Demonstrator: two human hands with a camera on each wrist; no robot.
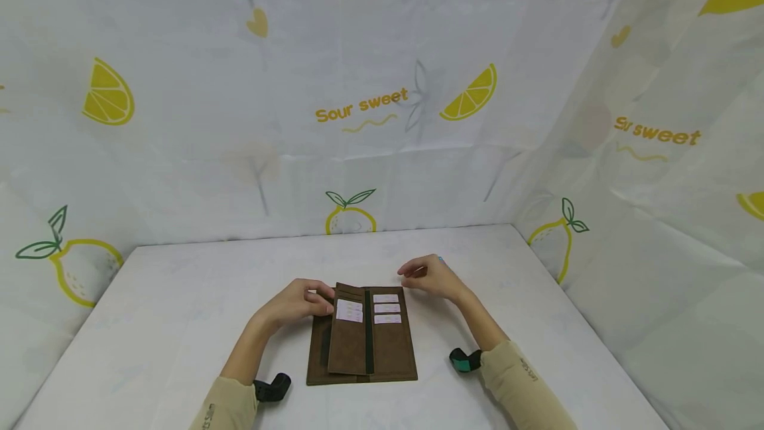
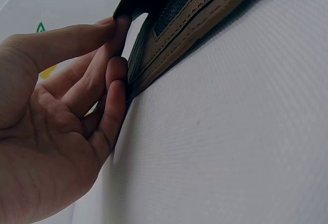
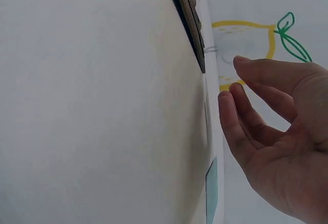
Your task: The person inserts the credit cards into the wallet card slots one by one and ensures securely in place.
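A brown long wallet (image 1: 390, 350) lies spread open on the white table. Its inner flap (image 1: 346, 350) stands lifted over the left half, with pale cards (image 1: 349, 310) in its slots; more cards (image 1: 387, 308) sit in the right half. My left hand (image 1: 298, 300) pinches the flap's outer edge between thumb and fingers. In the left wrist view, that hand's (image 2: 66, 96) lower fingers touch the wallet's side, and a mesh pocket (image 2: 184, 8) shows under the flap. Just off the wallet's top right corner, my right hand (image 1: 436, 277) hovers with loosely bent fingers, holding nothing.
White table (image 1: 149, 350) surrounds the wallet. A white cloth (image 1: 209, 118) printed with lemons hangs behind and at the sides. Black wrist devices (image 1: 272, 388) are strapped at both sleeve cuffs. A pale teal patch (image 3: 211, 190) shows low in the right wrist view; I cannot tell what it is.
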